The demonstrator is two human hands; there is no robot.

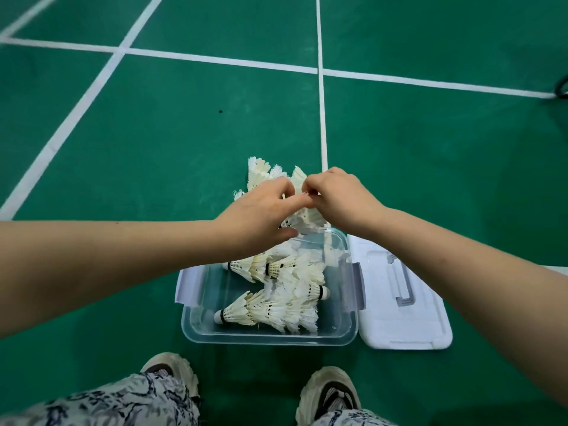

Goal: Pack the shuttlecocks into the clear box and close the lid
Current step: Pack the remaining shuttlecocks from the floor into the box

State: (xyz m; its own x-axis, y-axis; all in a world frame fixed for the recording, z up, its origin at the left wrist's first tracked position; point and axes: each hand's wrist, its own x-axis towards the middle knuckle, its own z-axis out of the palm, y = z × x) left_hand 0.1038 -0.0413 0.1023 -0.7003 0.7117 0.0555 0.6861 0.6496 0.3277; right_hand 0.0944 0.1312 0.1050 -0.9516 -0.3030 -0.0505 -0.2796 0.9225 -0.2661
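Observation:
A clear plastic box (196, 321) stands open on the green court floor, with several white feather shuttlecocks (276, 305) lying in it. Its white lid (408, 330) lies flat on the floor just right of the box. Beyond the box's far edge is a heap of more shuttlecocks (261, 172). My left hand (258, 216) and my right hand (341, 201) meet over that heap, fingers curled around shuttlecocks (302, 218) held just above the box's far rim. The hands hide most of what they hold.
White court lines (321, 118) cross the green floor. My two shoes (332, 392) and patterned trouser legs are just in front of the box. A dark object (562, 86) shows at the right edge.

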